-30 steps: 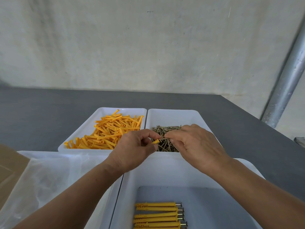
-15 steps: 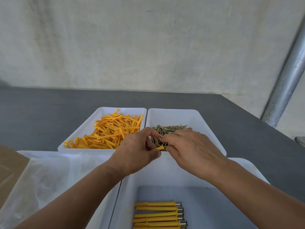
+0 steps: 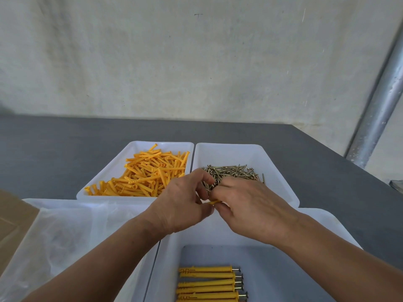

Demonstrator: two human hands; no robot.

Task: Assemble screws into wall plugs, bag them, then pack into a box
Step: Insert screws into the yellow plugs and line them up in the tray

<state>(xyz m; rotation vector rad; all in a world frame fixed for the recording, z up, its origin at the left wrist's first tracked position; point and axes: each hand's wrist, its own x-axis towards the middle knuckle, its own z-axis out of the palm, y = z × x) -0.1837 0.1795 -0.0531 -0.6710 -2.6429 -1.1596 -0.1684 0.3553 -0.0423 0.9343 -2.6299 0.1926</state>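
Hands meet over the near rim of the screw tray [image 3: 272, 162], a white tray on the grey bench [image 3: 54, 149] with a heap of loose screws [image 3: 231, 173] inside. The left hand [image 3: 181, 205] pinches one yellow wall plug [image 3: 214, 202] between curled thumb and fingers, holding it roughly level. The right hand [image 3: 253, 212] comes in from the other side, its fingers curled and pinching the plug's free end; whether a screw sits between them cannot be told. Touching the screw tray's left side is a matching tray [image 3: 122, 158] heaped with loose plugs [image 3: 150, 173]. Nearer the person than the screw tray stands a bigger bin [image 3: 174, 247], where finished plugs [image 3: 207, 282] with screw heads showing lie side by side. To the near left of the screw tray are clear plastic bags [image 3: 65, 232] and a cardboard flap [image 3: 13, 214].
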